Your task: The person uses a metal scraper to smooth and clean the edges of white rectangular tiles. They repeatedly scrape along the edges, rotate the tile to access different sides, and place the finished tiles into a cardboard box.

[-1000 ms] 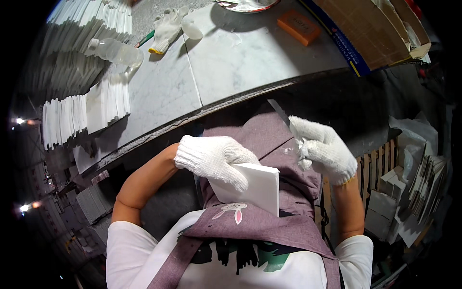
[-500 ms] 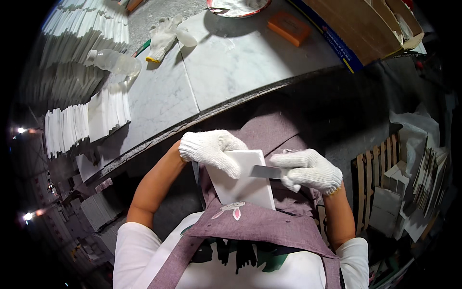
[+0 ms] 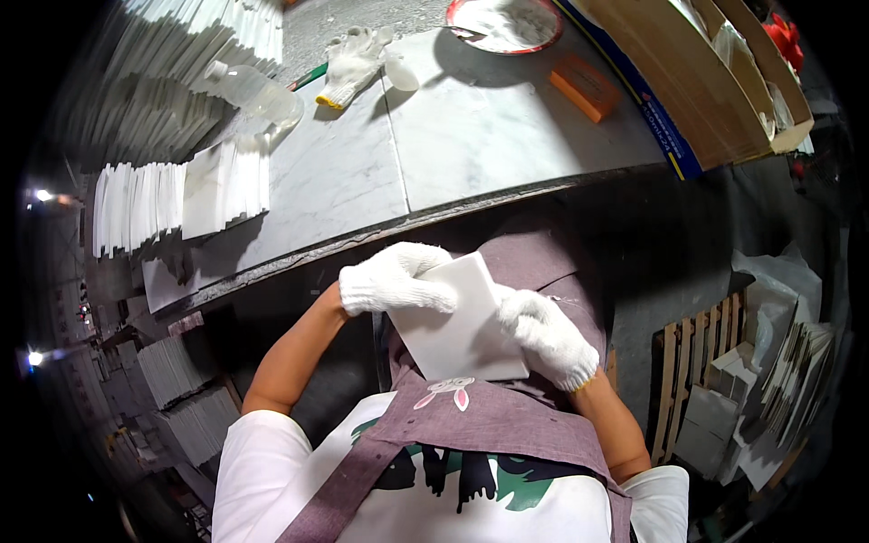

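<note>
At far left, a row of thin white slabs [image 3: 136, 208] stood on edge on a grey marble table [image 3: 339, 163]. Just beyond it, a clear plastic bottle [image 3: 255, 96] lay tilted, and to its right a loose white glove [image 3: 351, 71] rested on the tabletop. Below the table's near edge, the person's gloved left hand [image 3: 400, 279] was closed on the upper left of a smooth white tile [image 3: 457, 335], pinching it between thumb and fingers. The tile was held at a slant over the lap, in front of a mauve apron [image 3: 534, 425]. Above, a red-rimmed bowl [image 3: 514, 52] held something white. The gloved right hand [image 3: 548, 337] was curled at the tile's right edge; whether it gripped anything could not be told. Farther right were an orange block [image 3: 586, 88], a cardboard box [image 3: 674, 86] and, lower down, wooden slats [image 3: 670, 389].
</note>
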A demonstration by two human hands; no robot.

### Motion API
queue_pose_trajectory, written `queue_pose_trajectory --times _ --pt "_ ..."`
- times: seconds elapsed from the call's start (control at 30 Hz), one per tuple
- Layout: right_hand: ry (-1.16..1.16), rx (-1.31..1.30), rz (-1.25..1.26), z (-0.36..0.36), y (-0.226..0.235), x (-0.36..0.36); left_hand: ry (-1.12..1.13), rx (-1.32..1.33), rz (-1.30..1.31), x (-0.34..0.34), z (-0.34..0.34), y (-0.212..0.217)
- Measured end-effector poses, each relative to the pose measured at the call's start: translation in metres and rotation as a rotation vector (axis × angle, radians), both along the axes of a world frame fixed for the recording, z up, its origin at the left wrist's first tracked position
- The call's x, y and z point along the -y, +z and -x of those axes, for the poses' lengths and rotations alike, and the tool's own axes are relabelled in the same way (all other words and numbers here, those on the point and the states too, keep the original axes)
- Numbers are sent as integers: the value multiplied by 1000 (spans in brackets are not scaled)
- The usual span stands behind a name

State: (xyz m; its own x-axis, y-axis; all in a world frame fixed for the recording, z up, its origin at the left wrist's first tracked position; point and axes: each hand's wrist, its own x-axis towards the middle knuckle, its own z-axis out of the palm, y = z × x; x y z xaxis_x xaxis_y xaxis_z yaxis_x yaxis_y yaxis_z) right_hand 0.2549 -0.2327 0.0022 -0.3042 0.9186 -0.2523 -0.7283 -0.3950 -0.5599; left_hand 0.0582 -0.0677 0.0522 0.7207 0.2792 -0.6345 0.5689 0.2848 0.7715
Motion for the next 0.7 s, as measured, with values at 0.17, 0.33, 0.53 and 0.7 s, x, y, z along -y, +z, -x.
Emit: queue_pose_trajectory --times 0.17,0.33,0.53,0.7 --pt "12 163 34 -1 28 -6 109 -44 -21 1 4 25" --pt "-300 178 -34 -16 48 -39 222 123 0 -15 34 27" --pt "-573 425 98 -57 60 -99 322 528 52 -59 29 17" --pt "-609 507 86 -68 62 -135 461 528 -41 -81 5 0"
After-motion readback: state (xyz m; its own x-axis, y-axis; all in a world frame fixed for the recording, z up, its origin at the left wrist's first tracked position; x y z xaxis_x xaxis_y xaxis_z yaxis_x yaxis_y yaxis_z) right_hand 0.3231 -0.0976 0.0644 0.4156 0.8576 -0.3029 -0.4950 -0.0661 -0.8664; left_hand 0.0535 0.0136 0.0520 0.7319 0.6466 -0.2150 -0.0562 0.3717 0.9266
